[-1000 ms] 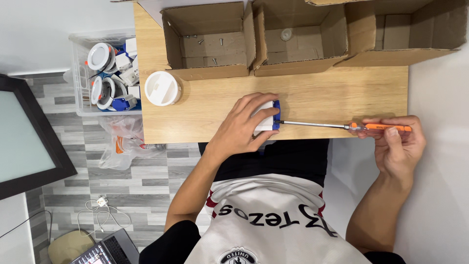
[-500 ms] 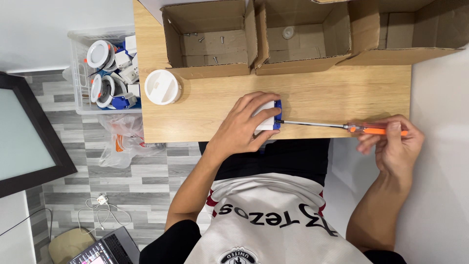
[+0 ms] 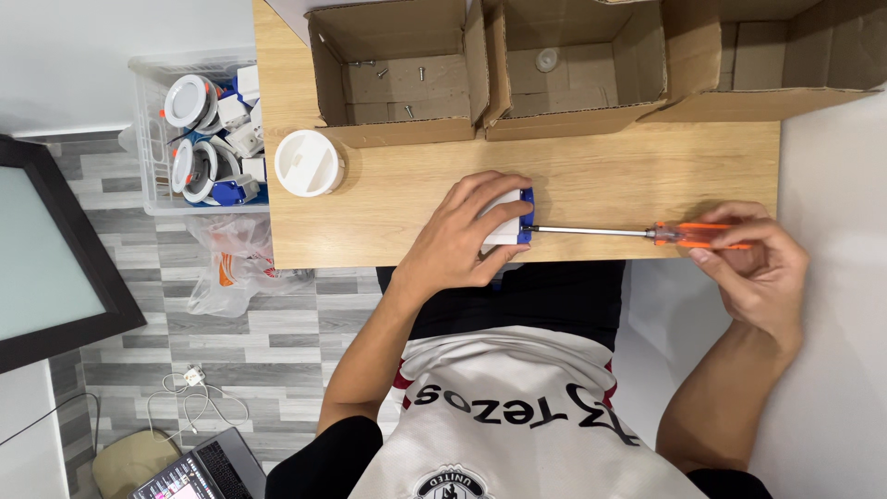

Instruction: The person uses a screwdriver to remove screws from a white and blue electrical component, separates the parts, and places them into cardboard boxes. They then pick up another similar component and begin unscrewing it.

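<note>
My left hand (image 3: pixel 462 236) grips a small white box with a blue end (image 3: pixel 510 220), pressing it onto the wooden table (image 3: pixel 591 176) near its front edge. My right hand (image 3: pixel 753 268) holds the orange handle of a long screwdriver (image 3: pixel 647 233). Its metal shaft lies level over the table and the tip meets the blue end of the box.
Three open cardboard boxes stand along the table's far side; the left one (image 3: pixel 397 69) holds loose screws, the middle one (image 3: pixel 577 65) a small round part. A white round lamp (image 3: pixel 309 163) lies at the table's left. A clear crate (image 3: pixel 199 129) of similar lamps stands on the floor.
My right hand's fingers have shifted on the screwdriver handle, and the handle has moved slightly. My left hand and the box stay in place.
</note>
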